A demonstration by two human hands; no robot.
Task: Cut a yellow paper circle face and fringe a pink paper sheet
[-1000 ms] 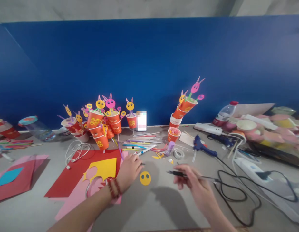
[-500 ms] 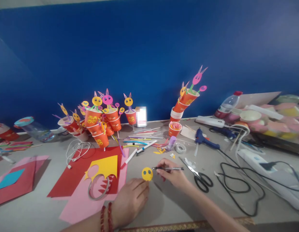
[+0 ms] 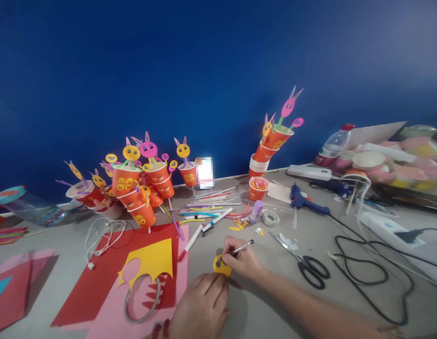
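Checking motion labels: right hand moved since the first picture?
Yes, leftward: the right hand, mostly right of the tape roll earlier, is now left of it.

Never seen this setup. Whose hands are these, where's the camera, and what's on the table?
No machine here: these are a person's own two bare hands, seen by a camera worn on the head, looking forward and down. The right hand grips a pen, its tip at a small yellow paper disc with dark eye spots. The left hand lies flat, fingertips at the disc's near edge. On the grey table, red paper lies to the left; scissors and a blue glue gun are to the right. Toward the blue wall, stacked red cups carry paper faces with long ears. Whether the pen tip touches the disc is too small to tell.
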